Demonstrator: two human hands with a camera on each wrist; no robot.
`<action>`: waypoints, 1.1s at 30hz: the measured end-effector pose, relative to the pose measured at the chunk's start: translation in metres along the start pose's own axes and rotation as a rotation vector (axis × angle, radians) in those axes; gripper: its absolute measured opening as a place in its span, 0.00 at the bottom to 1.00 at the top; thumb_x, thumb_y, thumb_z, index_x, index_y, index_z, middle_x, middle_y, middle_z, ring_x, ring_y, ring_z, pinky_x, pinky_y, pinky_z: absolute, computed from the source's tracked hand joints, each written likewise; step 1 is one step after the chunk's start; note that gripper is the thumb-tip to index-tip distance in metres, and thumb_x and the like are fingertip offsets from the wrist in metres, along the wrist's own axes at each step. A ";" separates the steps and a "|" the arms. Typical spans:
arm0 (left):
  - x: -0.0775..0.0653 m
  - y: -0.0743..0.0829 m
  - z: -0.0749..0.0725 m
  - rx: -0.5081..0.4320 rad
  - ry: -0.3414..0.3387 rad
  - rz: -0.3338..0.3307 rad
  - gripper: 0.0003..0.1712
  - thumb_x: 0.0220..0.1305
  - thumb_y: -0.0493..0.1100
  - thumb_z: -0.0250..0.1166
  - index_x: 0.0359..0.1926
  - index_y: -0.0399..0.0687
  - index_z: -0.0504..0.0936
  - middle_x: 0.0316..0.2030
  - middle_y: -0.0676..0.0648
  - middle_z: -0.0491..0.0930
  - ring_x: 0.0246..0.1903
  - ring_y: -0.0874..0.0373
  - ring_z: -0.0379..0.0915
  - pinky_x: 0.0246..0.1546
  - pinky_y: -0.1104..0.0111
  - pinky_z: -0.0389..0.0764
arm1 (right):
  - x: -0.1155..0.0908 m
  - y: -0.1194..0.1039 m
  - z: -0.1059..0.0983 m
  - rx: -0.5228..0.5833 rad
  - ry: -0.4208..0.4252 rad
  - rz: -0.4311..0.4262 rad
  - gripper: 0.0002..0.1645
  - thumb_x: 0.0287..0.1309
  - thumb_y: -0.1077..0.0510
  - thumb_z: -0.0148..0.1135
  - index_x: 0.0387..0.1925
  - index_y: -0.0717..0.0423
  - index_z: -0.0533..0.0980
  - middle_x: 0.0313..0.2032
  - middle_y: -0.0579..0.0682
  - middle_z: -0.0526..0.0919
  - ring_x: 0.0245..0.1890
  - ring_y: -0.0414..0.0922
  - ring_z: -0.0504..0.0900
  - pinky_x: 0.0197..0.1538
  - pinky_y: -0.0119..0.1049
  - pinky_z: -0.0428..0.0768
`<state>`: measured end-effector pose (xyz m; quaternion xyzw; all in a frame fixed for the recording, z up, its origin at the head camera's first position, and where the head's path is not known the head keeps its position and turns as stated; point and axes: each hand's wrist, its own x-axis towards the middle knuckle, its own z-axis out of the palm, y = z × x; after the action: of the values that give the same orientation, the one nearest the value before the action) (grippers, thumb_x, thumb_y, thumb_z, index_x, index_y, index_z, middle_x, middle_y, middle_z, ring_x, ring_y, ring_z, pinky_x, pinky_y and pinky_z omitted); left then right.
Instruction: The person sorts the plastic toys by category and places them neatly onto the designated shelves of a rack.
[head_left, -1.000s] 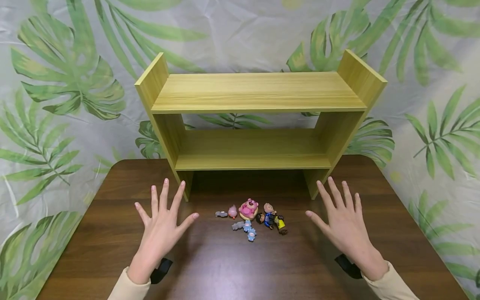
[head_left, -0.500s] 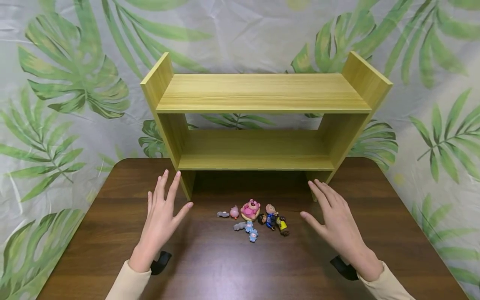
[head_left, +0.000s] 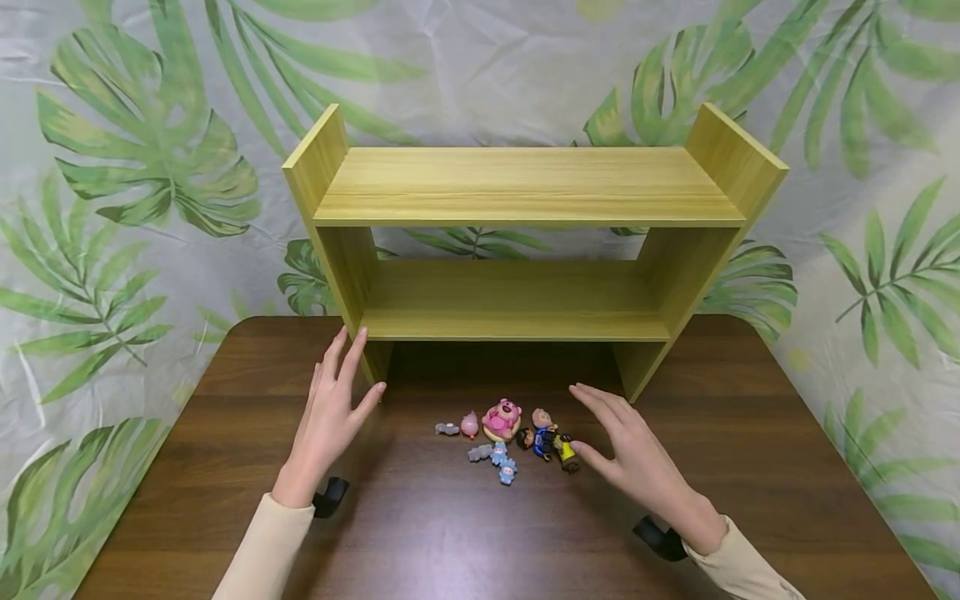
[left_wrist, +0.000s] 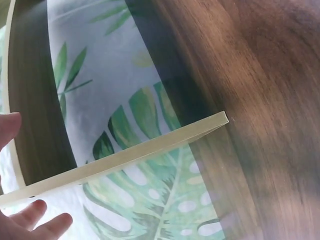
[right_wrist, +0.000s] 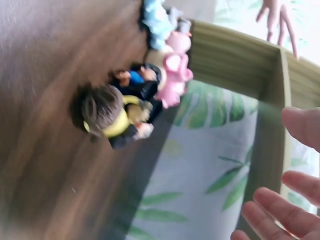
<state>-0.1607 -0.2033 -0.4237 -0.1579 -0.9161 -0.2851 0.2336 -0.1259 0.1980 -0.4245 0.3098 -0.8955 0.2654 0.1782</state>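
Observation:
My left hand (head_left: 330,417) is held over the table by the left side panel of the wooden shelf (head_left: 517,325), fingers extended, holding nothing. My right hand (head_left: 637,458) reaches in from the right with fingers straight. Its thumb comes close to the figure in yellow (head_left: 567,454). Beside that lie a figure in blue (head_left: 540,442) and a bald-headed figure (head_left: 542,418). A pink bear figurine (head_left: 502,418) sits mid-group, with a small pink figure (head_left: 468,425), two grey ones and two light blue figures (head_left: 507,472) around it. In the right wrist view the brown-haired yellow figure (right_wrist: 105,112) is nearest.
The two-tier shelf stands at the back of the dark wood table (head_left: 480,542), with an open space beneath its lower board. A leaf-patterned cloth (head_left: 480,75) hangs behind. Black straps (head_left: 330,497) are worn at both wrists.
My right hand has moved left and inward toward the figures. The left hand has turned more sideways and shifted slightly forward toward the shelf panel. The figures lie as before.

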 end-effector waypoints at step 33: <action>0.007 -0.022 0.026 -0.145 0.065 0.023 0.47 0.62 0.34 0.64 0.75 0.55 0.49 0.67 0.36 0.57 0.62 0.38 0.60 0.52 0.43 0.70 | -0.018 0.024 0.045 0.083 -0.306 0.243 0.35 0.52 0.61 0.70 0.62 0.60 0.69 0.55 0.57 0.75 0.57 0.57 0.72 0.55 0.55 0.73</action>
<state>-0.1846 -0.2039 -0.4492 -0.1756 -0.8831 -0.3528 0.2544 -0.1346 0.1959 -0.4775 0.2433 -0.9311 0.2716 -0.0065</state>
